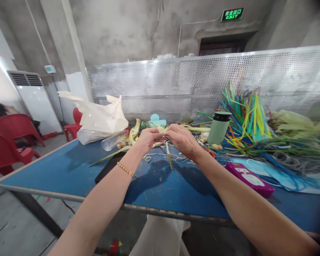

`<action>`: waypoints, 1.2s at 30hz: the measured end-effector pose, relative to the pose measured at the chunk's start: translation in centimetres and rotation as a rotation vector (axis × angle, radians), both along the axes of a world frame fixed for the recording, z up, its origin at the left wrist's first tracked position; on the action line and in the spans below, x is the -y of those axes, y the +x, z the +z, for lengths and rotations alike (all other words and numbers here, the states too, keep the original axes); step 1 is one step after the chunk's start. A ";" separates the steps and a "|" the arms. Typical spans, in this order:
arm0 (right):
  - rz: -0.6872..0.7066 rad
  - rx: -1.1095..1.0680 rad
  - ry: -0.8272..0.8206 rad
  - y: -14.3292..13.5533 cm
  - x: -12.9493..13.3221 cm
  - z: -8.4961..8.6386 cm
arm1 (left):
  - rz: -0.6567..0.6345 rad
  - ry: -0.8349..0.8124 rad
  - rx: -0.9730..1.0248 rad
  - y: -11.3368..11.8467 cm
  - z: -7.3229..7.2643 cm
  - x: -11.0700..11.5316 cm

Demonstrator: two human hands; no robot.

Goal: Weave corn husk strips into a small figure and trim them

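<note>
My left hand (150, 138) and my right hand (181, 138) meet above the middle of the blue table (66, 169). Both have their fingers closed around a pale green husk-like leaf piece (162, 128), most of which the fingers hide. Below the hands a narrow green leaf strip (169, 156) hangs or lies; I cannot tell if it joins the held piece. Pale cords and scraps (148, 157) lie around them. Left of my left hand is a bunch of pale green husks (134, 132). A green lidded cup (219, 128) stands right of my right hand.
A white plastic bag (102, 117) and clear bottle (113, 140) are at left, with a dark flat object (109, 169) nearer. Coloured strips (252, 117), green cords (280, 145), a magenta device (249, 179) and blue face masks (296, 177) occupy the right. A perforated metal panel (160, 83) stands behind.
</note>
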State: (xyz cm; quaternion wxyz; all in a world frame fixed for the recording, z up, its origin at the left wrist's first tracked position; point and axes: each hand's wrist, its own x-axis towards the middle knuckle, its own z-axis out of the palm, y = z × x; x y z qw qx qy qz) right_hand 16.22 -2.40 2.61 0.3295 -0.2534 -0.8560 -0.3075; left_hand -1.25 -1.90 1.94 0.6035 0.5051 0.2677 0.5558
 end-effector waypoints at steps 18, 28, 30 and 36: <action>0.115 -0.419 -0.284 -0.6 -1.0 -1.0 | 0.033 0.211 -0.126 0.2 0.4 0.3; 0.254 -0.277 -0.276 -0.2 -0.5 -0.3 | -0.017 0.017 0.061 -0.5 0.6 0.0; 0.285 -0.271 -0.300 -0.3 -0.4 -0.2 | -0.019 0.004 0.068 -0.6 0.6 -0.2; 0.122 -0.258 -0.553 1.3 -0.7 0.7 | 0.208 0.068 -0.159 -0.5 0.4 -0.5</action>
